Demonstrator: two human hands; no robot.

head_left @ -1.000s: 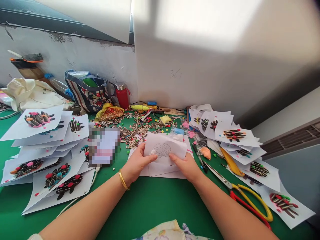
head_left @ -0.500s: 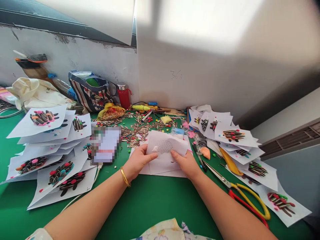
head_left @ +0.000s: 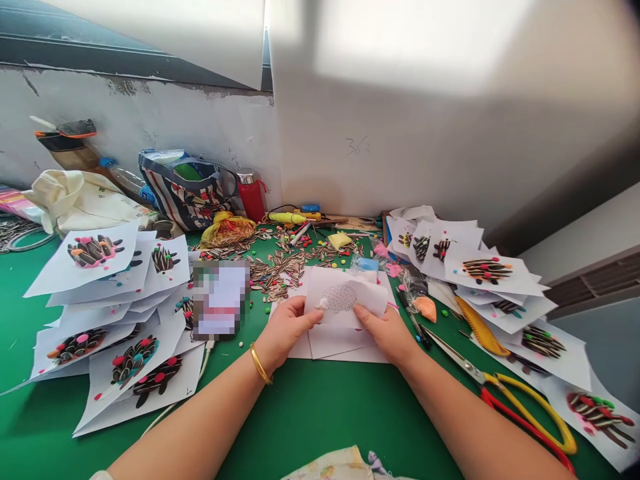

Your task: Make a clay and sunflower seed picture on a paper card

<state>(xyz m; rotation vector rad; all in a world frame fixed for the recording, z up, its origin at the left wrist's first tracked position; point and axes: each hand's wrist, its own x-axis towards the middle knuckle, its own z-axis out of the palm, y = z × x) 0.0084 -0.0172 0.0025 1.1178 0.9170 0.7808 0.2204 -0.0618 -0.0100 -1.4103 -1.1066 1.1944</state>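
Between my two hands is a small white paper card (head_left: 370, 297) with a dotted hedgehog outline drawn on it. My left hand (head_left: 290, 332) pinches its left edge, thumb on top near the hedgehog's snout, where a small whitish lump sits. My right hand (head_left: 385, 332) grips the right side, thumb on the front; the fingers behind the card are hidden. Under the card lie more white sheets (head_left: 325, 350) on the green table. Past them is a heap of striped sunflower seeds (head_left: 275, 272) mixed with small coloured balls.
Stacks of seed-decorated hedgehog cards stand left (head_left: 120, 313) and right (head_left: 500, 267). A phone (head_left: 220, 300) with a cable lies left. Large scissors (head_left: 500, 387), a yellow cutter (head_left: 483, 327) and orange clay (head_left: 426, 308) lie right. A red flask (head_left: 251, 197) and striped bag (head_left: 185, 187) stand behind.
The whole view has shifted slightly, so things appear a little lower and more to the right. Both hands keep hold of the card, which looks tilted a little differently.
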